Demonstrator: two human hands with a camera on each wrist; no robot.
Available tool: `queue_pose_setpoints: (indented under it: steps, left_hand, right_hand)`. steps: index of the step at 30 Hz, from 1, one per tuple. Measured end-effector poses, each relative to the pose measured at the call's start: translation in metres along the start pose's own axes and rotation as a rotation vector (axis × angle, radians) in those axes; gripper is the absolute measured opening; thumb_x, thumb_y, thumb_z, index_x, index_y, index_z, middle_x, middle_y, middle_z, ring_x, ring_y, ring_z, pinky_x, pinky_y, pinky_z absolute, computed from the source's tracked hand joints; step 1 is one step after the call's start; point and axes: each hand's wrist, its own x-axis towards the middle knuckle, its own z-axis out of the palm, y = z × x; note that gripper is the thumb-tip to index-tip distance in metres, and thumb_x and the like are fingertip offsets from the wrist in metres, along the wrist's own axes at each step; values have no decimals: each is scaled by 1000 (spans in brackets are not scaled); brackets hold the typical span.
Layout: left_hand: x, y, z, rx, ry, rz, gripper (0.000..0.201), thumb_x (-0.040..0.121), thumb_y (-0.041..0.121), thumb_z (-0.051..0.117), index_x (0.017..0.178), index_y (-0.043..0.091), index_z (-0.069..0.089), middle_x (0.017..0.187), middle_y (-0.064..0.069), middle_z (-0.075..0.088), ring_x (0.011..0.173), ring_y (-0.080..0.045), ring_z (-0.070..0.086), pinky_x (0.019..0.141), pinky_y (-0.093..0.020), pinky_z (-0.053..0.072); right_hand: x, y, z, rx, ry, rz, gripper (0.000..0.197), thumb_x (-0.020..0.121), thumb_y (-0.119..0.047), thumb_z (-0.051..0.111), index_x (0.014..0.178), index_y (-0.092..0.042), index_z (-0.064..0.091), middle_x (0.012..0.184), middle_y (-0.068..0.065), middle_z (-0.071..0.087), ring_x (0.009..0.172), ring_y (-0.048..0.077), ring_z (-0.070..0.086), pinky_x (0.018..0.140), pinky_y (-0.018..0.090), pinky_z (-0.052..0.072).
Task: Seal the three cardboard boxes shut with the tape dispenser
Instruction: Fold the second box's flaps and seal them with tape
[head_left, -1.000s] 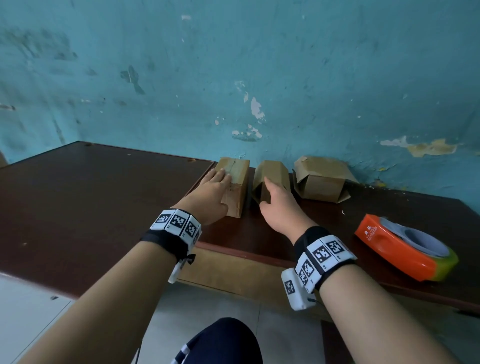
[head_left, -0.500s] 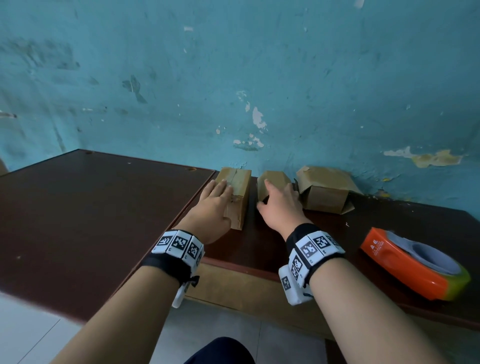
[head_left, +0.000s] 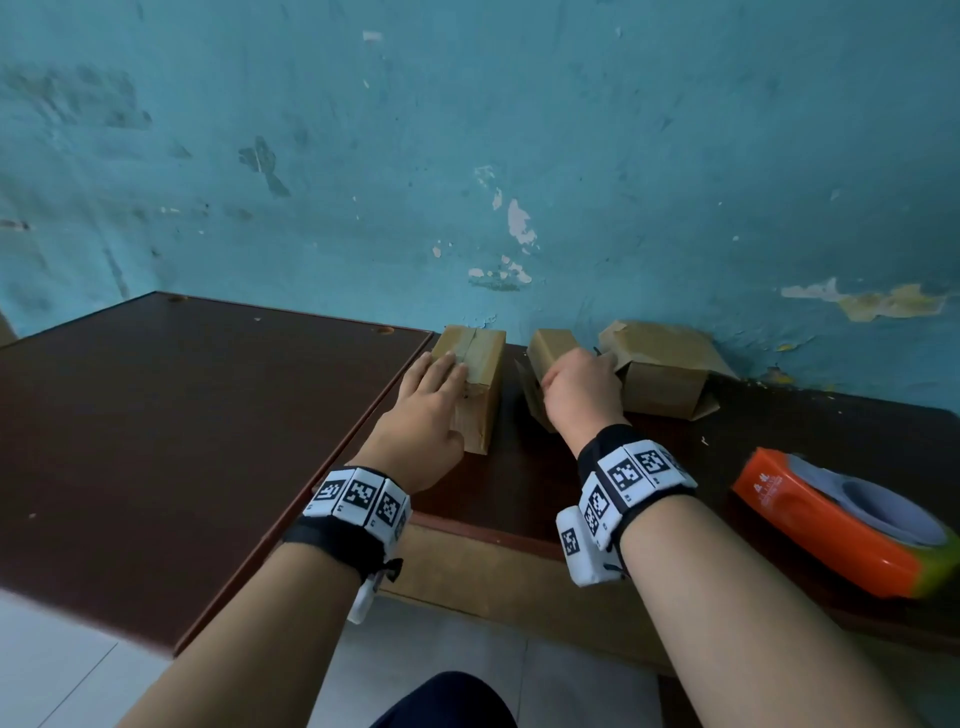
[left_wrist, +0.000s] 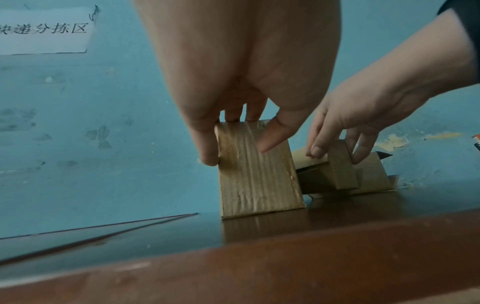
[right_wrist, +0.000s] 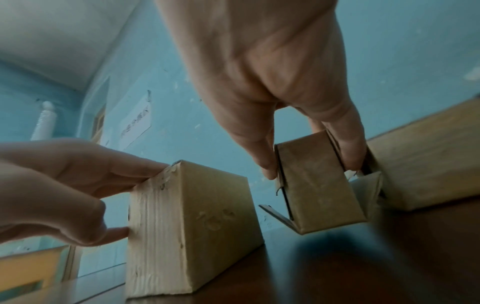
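Three small cardboard boxes stand in a row by the wall. My left hand (head_left: 445, 380) holds the left box (head_left: 480, 364) at its near end, fingers flat on top and thumb (left_wrist: 271, 137) against the front face. My right hand (head_left: 582, 387) grips the middle box (head_left: 553, 345) between thumb and fingers (right_wrist: 348, 148); it is tilted, and a flap (right_wrist: 276, 215) hangs open at its lower left. The right box (head_left: 662, 382) sits behind with flaps spread. The orange tape dispenser (head_left: 831, 525) lies untouched at the right.
The boxes stand on a dark brown table (head_left: 535, 483) that butts against a second one (head_left: 156, 441) on the left. A peeling teal wall (head_left: 467, 156) rises right behind them. A paper sign (left_wrist: 44, 30) hangs on it.
My right hand has gone from resting a finger on the middle box to curling around it and tilting it. The left hand has slid slightly further onto the left box.
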Motion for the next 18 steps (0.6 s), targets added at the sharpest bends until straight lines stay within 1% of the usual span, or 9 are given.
queue_pose_setpoints:
  steps: [2, 4, 6, 8, 9, 12, 14, 16, 18]
  left_hand:
    - [0, 1, 0, 1, 1, 0, 85, 90, 6, 55, 166, 17, 19, 174, 2, 9, 161, -21, -8, 123, -43, 30]
    - [1, 4, 0, -8, 7, -1, 85, 88, 6, 56, 165, 15, 21, 174, -1, 11, 161, -23, -7, 128, -44, 21]
    - [3, 7, 1, -8, 13, -19, 84, 88, 8, 59, 164, 11, 23, 174, -5, 14, 161, -28, -6, 131, -45, 11]
    - [5, 12, 3, -8, 25, -54, 81, 90, 15, 59, 164, 10, 24, 174, -7, 15, 161, -32, -7, 131, -49, 7]
    - [6, 14, 4, -10, 35, -71, 78, 93, 18, 58, 163, 10, 26, 174, -7, 16, 161, -33, -8, 131, -52, 6]
    - [5, 21, 5, 1, 114, -99, 62, 102, 30, 51, 160, 14, 36, 172, -6, 23, 162, -31, -3, 129, -54, -4]
    - [2, 24, 4, 3, 176, -127, 51, 107, 41, 45, 153, 19, 47, 169, 0, 31, 161, -24, 9, 127, -57, -7]
    - [1, 25, 2, -33, 185, -165, 49, 106, 49, 45, 146, 23, 54, 162, 4, 37, 156, -21, 23, 124, -63, 5]
    - [4, 25, 0, -146, 194, -176, 52, 100, 52, 58, 137, 15, 59, 150, -1, 42, 145, -28, 37, 120, -58, 29]
  right_hand:
    - [-6, 8, -11, 63, 34, -37, 27, 99, -5, 57, 113, -16, 78, 144, 22, 41, 115, 43, 58, 99, 48, 56]
    - [-15, 18, -26, 152, 59, -105, 34, 98, -10, 62, 125, -26, 75, 148, 19, 47, 116, 38, 59, 99, 38, 54]
    - [-29, 29, -44, 262, 13, -186, 62, 97, -14, 69, 154, -27, 49, 152, 13, 49, 125, 31, 59, 98, 28, 46]
    - [-42, 39, -62, 338, -31, -204, 76, 95, -17, 74, 161, -23, 37, 157, 8, 48, 136, 25, 54, 104, 26, 42]
    - [-47, 44, -71, 361, -31, -193, 72, 95, -20, 75, 159, -20, 42, 155, 8, 51, 133, 24, 56, 101, 26, 45]
    - [-59, 63, -89, 479, -14, -131, 36, 100, -21, 66, 135, -15, 67, 129, 7, 67, 90, 9, 62, 70, 20, 48]
    - [-62, 81, -96, 571, -18, -68, 20, 103, -23, 60, 113, -14, 74, 113, 6, 70, 84, 7, 59, 64, 24, 45]
    - [-65, 98, -99, 645, -40, 7, 19, 106, -26, 56, 105, -16, 72, 105, 5, 69, 86, 11, 60, 69, 28, 46]
    - [-71, 110, -99, 715, -77, 77, 20, 107, -27, 55, 107, -15, 72, 101, 3, 69, 88, 14, 62, 75, 33, 48]
